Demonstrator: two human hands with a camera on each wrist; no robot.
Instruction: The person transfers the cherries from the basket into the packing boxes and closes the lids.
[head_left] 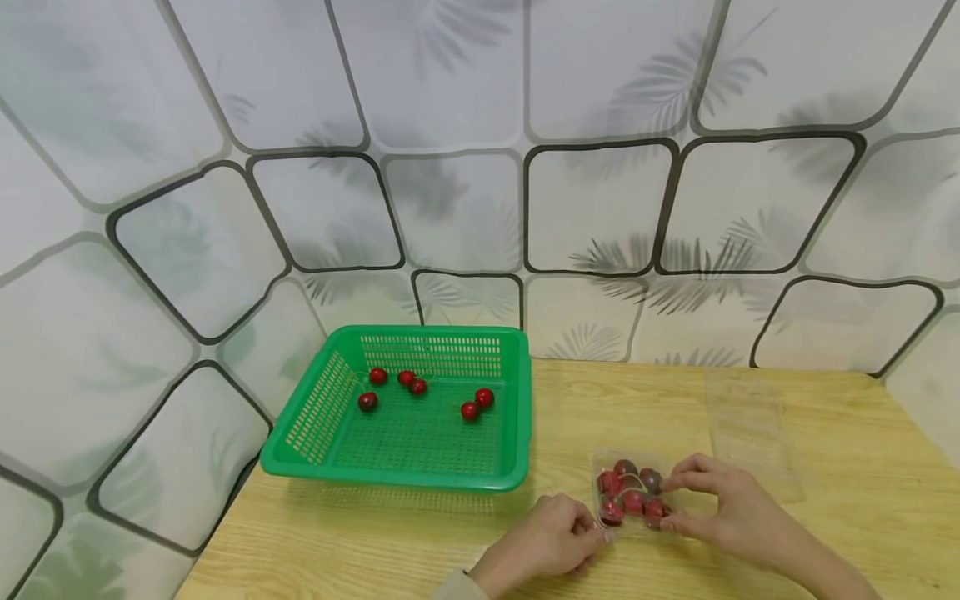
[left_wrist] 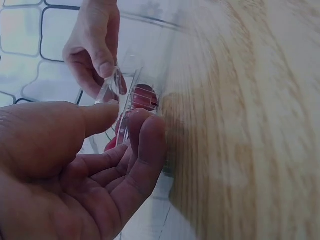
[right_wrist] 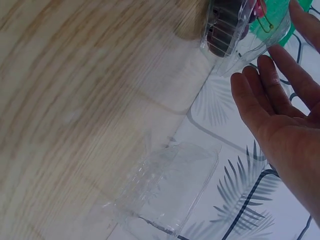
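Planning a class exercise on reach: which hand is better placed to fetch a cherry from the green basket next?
Probably the left hand: it is nearer the green basket, on the left of the clear box, while the right hand is on the box's right.

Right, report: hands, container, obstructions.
Left hand at near-left corner of clear container; right hand at its right side. Cherries inside. Second clear container farther right, not blocking.
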